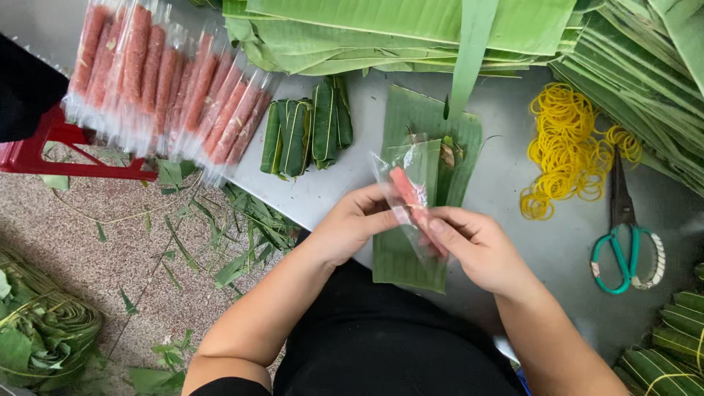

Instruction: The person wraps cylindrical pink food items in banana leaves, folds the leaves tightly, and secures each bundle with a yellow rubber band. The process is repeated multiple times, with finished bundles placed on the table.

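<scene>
My left hand [350, 224] and my right hand [477, 246] both grip one pink sausage in clear plastic wrap [412, 198], held just above a banana leaf strip [422, 132] that lies flat on the grey table [513, 139]. The left fingers pinch the wrap's lower left edge; the right thumb and fingers pinch its lower end. The upper part of the wrap sticks up loose and empty.
A row of wrapped pink sausages [161, 81] lies at the far left of the table. Leaf-wrapped bundles [304, 132] sit beside them. Stacked banana leaves [411, 29] fill the far edge and right. Yellow rubber bands [565, 147] and green-handled scissors [623, 242] lie right. More bundles [671, 345] sit bottom right. A red stool [44, 154] stands left.
</scene>
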